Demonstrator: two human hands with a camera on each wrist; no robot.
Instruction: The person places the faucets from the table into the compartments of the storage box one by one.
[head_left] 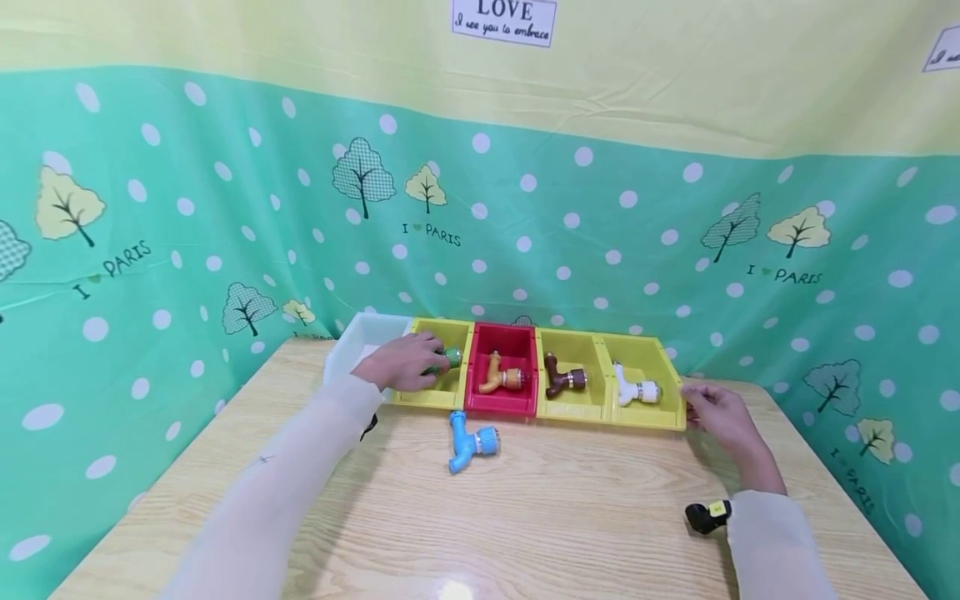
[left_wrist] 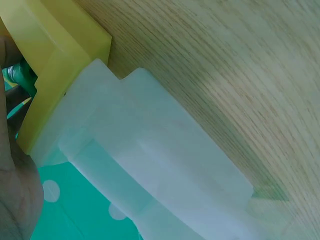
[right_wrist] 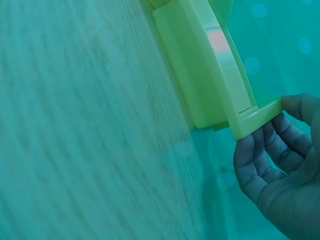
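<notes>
My left hand reaches over the second bin from the left, a yellow bin, and holds a green plastic tap in its fingers. Most of that tap is hidden by the hand; the left wrist view catches only a bit of the green tap behind the yellow wall. At the far right end, my right hand pinches the side rim of the last yellow bin between thumb and fingers. A blue tap lies on the table in front of the row.
The joined row also has a whitish bin at the left end and a red bin. An orange-brown tap, a dark brown tap and a white tap lie in separate bins. A patterned curtain hangs behind the wooden table.
</notes>
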